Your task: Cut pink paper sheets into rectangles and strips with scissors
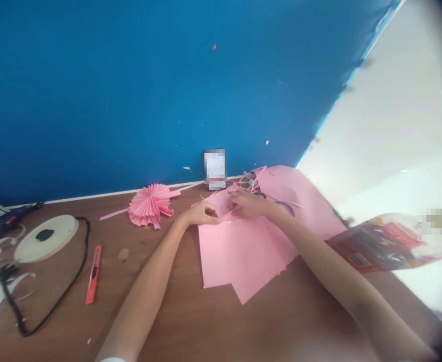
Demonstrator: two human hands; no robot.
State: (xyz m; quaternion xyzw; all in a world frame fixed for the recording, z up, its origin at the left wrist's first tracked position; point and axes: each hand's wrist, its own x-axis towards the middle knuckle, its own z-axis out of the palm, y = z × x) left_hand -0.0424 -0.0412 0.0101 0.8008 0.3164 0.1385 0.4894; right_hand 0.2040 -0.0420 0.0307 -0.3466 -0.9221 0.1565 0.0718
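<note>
My left hand (203, 213) is curled, its thumb and fingertips pinched together at the upper edge of a pink paper sheet (236, 251). Just to the right, my right hand (248, 202) has its fingers closed on the same paper near its top. Between the fingertips a narrow lighter strip shows along the edge; whether it is a fold or a separate piece I cannot tell. More pink sheets lie beneath and to the right, partly covered by my right forearm. Scissors (286, 205) with dark handles lie partly hidden behind my right hand.
A pleated pink paper rosette (151, 205) lies left of my hands. A red utility knife (94, 275) and a round cream-coloured device (46, 239) with a black cable are farther left. A phone (215, 169) leans on the blue wall. A plastic package (379, 244) sits at right.
</note>
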